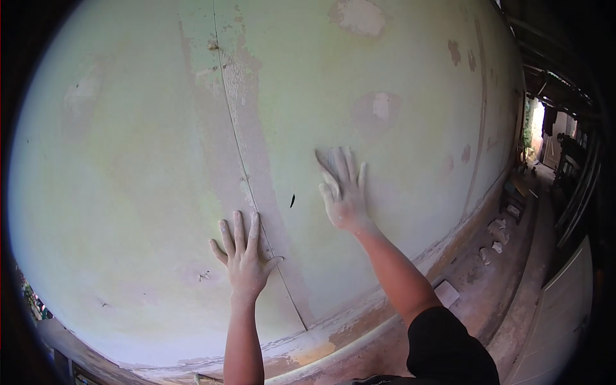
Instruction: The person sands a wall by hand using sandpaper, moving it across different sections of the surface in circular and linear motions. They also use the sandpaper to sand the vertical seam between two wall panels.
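Observation:
A pale green wall (147,192) with worn patches fills most of the head view. My left hand (246,260) lies flat on it with fingers spread, its thumb across a long dark crack (239,149). Up and to the right, my right hand (346,192) presses a small grey sheet, apparently sandpaper (325,164), against the wall. The sheet's edge shows beside and between the fingers; the rest is hidden under the hand. Pale dust coats both hands. Between them is a small dark gouge (292,201) in the wall.
Along the wall's foot runs a dirty ledge (410,340). A whitish flat piece (446,293) and pale scraps (497,234) lie on the floor at right. A light panel (558,321) leans at lower right. A doorway (556,138) stands far back.

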`<state>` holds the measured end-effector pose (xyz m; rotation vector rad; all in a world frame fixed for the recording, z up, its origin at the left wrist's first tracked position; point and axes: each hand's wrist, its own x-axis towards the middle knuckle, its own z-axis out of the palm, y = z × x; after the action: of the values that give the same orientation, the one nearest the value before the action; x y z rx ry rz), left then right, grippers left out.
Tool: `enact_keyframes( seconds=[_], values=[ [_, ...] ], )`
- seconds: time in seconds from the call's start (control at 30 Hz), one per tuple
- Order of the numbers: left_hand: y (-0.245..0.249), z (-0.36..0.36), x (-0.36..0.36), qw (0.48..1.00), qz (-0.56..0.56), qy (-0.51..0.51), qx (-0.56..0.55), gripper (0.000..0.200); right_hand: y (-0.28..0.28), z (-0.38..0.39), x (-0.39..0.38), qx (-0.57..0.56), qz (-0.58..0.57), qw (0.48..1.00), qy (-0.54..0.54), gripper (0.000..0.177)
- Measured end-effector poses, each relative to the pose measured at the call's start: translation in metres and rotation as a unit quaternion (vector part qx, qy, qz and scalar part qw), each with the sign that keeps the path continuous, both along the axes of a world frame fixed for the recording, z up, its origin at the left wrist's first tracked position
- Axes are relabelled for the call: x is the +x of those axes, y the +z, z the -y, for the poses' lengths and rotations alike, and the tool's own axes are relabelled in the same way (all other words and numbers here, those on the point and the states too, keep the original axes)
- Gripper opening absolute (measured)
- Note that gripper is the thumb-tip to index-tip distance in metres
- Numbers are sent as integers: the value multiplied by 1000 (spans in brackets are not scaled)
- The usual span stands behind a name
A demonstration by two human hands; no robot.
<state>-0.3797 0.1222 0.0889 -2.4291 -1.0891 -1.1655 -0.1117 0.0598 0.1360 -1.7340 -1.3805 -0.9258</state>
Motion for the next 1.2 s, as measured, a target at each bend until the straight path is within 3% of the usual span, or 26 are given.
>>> enact_keyframes(
  seconds=[0.03,0.1,0.17,0.2,0.27,0.37,0.47,0.6,0.7,0.8,0.9,0.97,1.03,1.1,1.17,1.2],
  values=[
    [-2,-1,0,1000,3,-7,2,126,18,-3,26,61,-9,998,-14,62],
    [-2,2,1,1000,10,-8,-8,124,66,-13,87,186,-139,973,11,62],
    [0,2,1,1000,14,-9,-5,124,111,-1,91,197,-233,952,-9,64],
    [-1,3,-2,1000,11,-6,-6,124,103,-8,83,196,-236,952,-7,64],
    [2,4,2,1000,12,-5,-9,124,81,-29,44,191,-129,973,-23,66],
    [-1,3,3,1000,23,-6,-9,124,-10,-32,-62,26,35,999,28,65],
    [1,4,3,1000,21,3,-13,123,-15,-19,-44,-53,99,993,38,61],
    [-4,-1,5,1000,16,6,-5,123,80,-14,57,180,-66,981,13,60],
    [-2,2,1,1000,7,9,-5,124,133,-6,97,211,-170,963,-3,64],
    [-2,2,5,1000,22,3,-3,124,90,-34,52,210,-100,972,-31,66],
    [-4,2,6,1000,24,5,-5,124,-7,-26,-41,46,-5,999,4,65],
    [-1,3,5,1000,21,3,0,126,-33,-22,-44,-2,38,999,7,65],
    [-5,-1,5,1000,24,-1,7,126,-17,-8,-12,-33,18,997,-60,64],
    [-5,-1,4,1000,22,0,2,126,43,-11,48,149,-128,980,-45,65],
    [-2,2,4,1000,21,-10,1,126,116,5,79,216,-238,947,-23,66],
    [-2,1,2,1000,17,-15,11,124,118,-1,77,215,-241,946,-20,66]
  ],
)
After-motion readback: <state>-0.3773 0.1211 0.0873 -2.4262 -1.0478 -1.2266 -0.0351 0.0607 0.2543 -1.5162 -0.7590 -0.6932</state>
